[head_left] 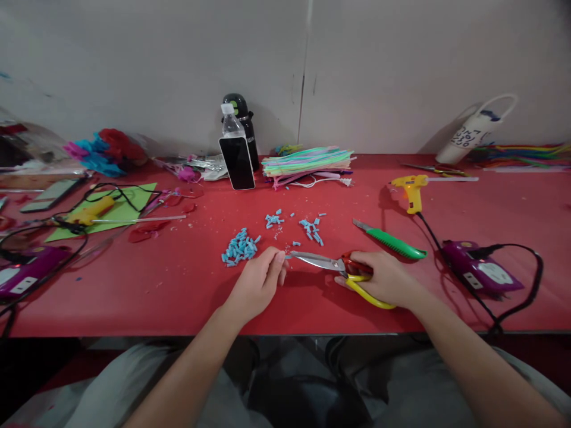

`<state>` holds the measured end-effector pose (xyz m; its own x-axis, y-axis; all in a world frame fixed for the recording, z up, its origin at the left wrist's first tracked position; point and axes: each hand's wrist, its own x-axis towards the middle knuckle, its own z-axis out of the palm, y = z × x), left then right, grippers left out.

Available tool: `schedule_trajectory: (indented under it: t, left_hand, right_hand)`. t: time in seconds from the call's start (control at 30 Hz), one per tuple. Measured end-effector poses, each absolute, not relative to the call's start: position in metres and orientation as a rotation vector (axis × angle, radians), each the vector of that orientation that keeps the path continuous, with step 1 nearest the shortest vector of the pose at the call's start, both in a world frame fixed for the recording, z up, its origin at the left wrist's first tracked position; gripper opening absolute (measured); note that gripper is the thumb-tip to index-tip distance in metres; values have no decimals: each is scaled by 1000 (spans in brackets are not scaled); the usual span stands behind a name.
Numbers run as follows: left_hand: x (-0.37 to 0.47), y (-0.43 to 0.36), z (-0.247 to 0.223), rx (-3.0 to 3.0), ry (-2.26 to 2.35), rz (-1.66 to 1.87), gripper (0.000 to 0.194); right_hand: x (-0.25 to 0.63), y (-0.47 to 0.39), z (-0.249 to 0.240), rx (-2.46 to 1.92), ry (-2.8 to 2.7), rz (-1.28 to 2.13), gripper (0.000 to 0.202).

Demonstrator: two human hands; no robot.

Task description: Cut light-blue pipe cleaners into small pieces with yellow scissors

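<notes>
My right hand point(377, 274) grips scissors point(317, 260) with red and yellow handles, their blades pointing left. At the blade tips, my left hand point(260, 279) pinches a small blue piece point(288, 257) between thumb and fingertips. Just left of and beyond that hand lies a pile of short blue pieces point(241, 246). Two smaller clusters, one at the middle point(273, 220) and one to its right point(312, 229), lie farther back, with tiny crumbs between them.
A green cutter point(396, 242) lies beyond my right hand. Farther right are a yellow glue gun point(413, 193) and a purple power block point(479, 270) with cables. A phone point(237, 163), bottles and pipe cleaners point(307, 165) stand or lie along the wall. Another glue gun point(93, 211) is left.
</notes>
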<state>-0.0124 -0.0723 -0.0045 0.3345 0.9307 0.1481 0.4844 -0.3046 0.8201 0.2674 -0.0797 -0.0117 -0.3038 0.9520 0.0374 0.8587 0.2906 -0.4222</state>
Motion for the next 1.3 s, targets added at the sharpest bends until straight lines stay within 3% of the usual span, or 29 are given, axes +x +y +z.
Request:
schedule_trajectory:
  t: [0.4, 0.9, 1.3]
  left_hand:
    - [-12, -73, -1, 1917, 1231, 832, 34]
    - [-12, -74, 0, 1810, 1350, 854, 49]
    - [-9, -72, 2, 1668, 1338, 858, 46]
  right_hand:
    - [266, -77, -13, -1678, -2278, 450, 44]
    - [266, -80, -16, -1698, -2270, 362, 44]
    - [262, -84, -14, -1687, -2292, 243, 40]
